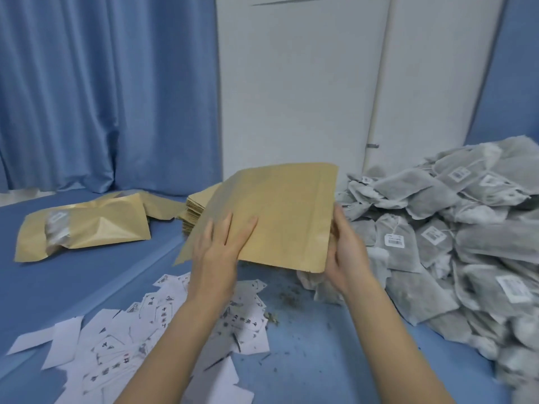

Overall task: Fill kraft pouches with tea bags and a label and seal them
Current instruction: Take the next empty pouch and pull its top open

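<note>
The left hand (217,252) lays straight, spread fingers (226,228) flat on a kraft pouch (277,211) held above the blue counter (87,275); the right hand (345,252) curls around its right edge. Labels (140,322) lie scattered below, tea bags (437,228) are heaped right, and a filled pouch (87,225) lies left beside stacked pouches (195,211).

Two bare forearms enter from 6 o'clock, no sleeves visible to the frame edge. Left hand (217,252) and right hand (345,252): no gloves, rings, watch or wristbands. Nails short, unpainted.
</note>
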Demonstrator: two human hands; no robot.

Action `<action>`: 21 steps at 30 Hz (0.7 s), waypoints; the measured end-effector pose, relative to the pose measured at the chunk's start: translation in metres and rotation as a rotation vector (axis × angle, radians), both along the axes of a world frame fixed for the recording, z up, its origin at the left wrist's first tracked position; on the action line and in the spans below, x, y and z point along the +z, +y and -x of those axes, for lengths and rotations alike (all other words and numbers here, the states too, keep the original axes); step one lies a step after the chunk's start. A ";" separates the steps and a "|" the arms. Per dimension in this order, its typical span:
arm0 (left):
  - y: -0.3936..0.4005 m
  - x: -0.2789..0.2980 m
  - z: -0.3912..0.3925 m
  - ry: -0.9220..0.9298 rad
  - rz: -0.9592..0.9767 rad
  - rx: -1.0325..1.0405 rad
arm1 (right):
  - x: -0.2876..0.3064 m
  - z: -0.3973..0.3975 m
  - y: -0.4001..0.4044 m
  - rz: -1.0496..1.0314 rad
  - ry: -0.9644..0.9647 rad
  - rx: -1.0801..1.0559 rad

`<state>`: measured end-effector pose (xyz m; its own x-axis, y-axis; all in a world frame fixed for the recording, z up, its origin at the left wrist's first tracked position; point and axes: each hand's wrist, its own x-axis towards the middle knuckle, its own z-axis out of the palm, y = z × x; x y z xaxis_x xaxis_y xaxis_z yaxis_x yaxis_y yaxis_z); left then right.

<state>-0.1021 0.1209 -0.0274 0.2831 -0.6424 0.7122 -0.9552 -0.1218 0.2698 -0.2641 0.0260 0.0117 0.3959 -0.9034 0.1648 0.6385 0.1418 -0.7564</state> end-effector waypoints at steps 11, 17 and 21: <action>0.014 -0.037 0.049 0.360 -0.846 -0.347 | -0.088 0.061 0.000 -0.276 0.353 -0.100; -0.007 -0.033 0.111 0.547 -0.325 -0.273 | -0.091 0.067 0.016 -0.334 0.246 -0.015; -0.016 -0.039 0.137 0.427 -0.289 -0.165 | -0.085 0.062 0.021 -0.335 0.198 -0.017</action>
<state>-0.2393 0.1052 -0.0665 0.3875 -0.8556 0.3433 -0.7806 -0.1065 0.6159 -0.3265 0.0468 -0.0734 0.3755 -0.9007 -0.2185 0.4892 0.3928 -0.7787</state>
